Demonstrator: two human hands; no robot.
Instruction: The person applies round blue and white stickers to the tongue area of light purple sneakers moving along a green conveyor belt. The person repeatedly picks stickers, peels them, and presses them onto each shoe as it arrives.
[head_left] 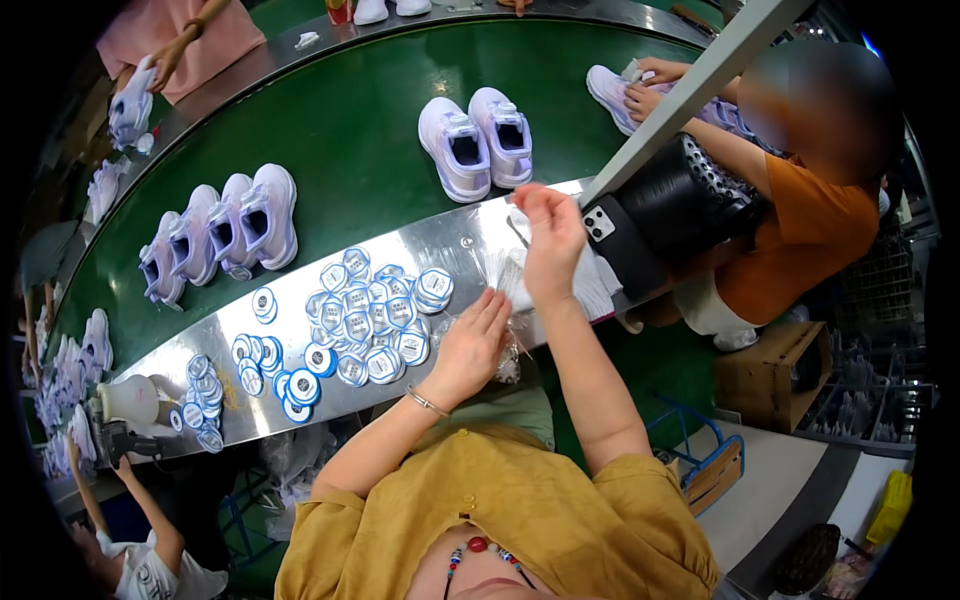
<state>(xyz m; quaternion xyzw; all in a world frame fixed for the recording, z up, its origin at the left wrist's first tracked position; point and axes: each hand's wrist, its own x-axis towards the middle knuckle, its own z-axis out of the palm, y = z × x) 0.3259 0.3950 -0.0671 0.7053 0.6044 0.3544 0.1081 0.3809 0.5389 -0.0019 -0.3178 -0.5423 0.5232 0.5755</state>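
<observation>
My left hand (472, 345) lies over a clear plastic bag (508, 355) at the table's near edge, its fingers stretched out and flat. My right hand (552, 238) is raised to the right of it, the fingers curled together; whatever they pinch, if anything, is too small to make out. White cloth-like pieces (590, 285) lie on the metal under my right wrist. Left of my left hand is a pile of round white tags with blue rims (365, 315). Just beyond the hands, a pair of white and lilac sneakers (463, 150) stands on the green belt (350, 120).
Several more sneakers (228, 225) stand on the belt at left. A phone (600, 225) and a black bin (690, 190) are by a slanting metal post (690, 95). At right, a co-worker in orange (810, 220) handles shoes. A tape gun (130, 440) lies at far left.
</observation>
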